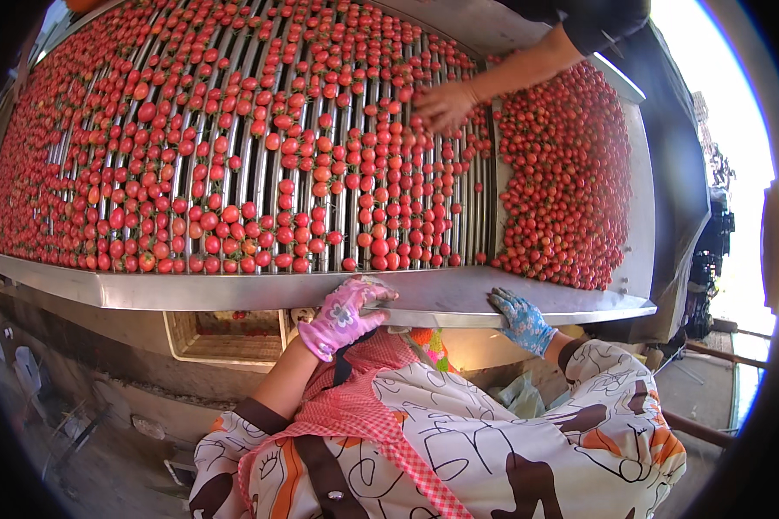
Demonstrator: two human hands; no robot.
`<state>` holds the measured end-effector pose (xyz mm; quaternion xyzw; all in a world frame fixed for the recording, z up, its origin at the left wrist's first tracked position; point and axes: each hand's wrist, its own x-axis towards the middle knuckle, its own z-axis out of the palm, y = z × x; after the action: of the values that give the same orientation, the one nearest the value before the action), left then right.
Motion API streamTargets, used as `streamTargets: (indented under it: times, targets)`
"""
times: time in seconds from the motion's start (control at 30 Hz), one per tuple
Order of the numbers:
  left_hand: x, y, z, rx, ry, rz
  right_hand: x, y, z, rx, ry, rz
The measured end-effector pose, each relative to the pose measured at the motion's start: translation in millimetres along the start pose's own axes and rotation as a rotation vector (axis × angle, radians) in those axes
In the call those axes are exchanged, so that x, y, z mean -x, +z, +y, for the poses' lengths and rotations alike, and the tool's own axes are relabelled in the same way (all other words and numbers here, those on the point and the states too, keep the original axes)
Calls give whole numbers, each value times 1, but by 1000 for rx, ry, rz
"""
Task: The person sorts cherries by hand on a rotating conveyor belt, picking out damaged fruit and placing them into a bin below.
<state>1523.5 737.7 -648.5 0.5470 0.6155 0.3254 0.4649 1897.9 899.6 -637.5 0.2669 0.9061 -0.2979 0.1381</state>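
My left hand [344, 317], in a pink flowered glove, lies over the steel rim [441, 294] of a sorting table, fingers stretched to the right. Farther right, my right hand [524, 322], in a blue flowered glove, rests on the same rim with its fingers extended. Neither hand holds anything. Just beyond them, small red tomatoes [379, 247], some with green stems, lie in rows on shiny metal rollers [342, 208]. A dense heap of tomatoes [558, 199] fills the section at the right end of the table.
Across the table a co-worker's bare hand [446, 105] reaches over the tomatoes from the upper right, below a dark sleeve [606, 22]. Under the near rim stands a pale crate [225, 346] with a few red tomatoes inside. Dark sheeting [677, 190] hangs at the table's right end.
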Motion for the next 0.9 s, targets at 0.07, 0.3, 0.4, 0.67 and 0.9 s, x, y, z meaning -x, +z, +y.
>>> streamTargets:
  times: [0.07, 0.3, 0.4, 0.67, 0.9]
  targets:
    - [-3, 5, -4, -10, 39, 26, 2, 4, 3, 28, -14, 21]
    - [-8, 15, -3, -15, 59, 57, 8, 5, 14, 38, -21, -6]
    - [-12, 17, 2, 10, 11, 49, 11, 9, 22, 45, -15, -17]
    - [-16, 32, -6, 14, 92, 107, 15, 14, 34, 58, -10, 9]
    - [-21, 39, -4, 4, 53, 86, 17, 13, 32, 40, 49, 5]
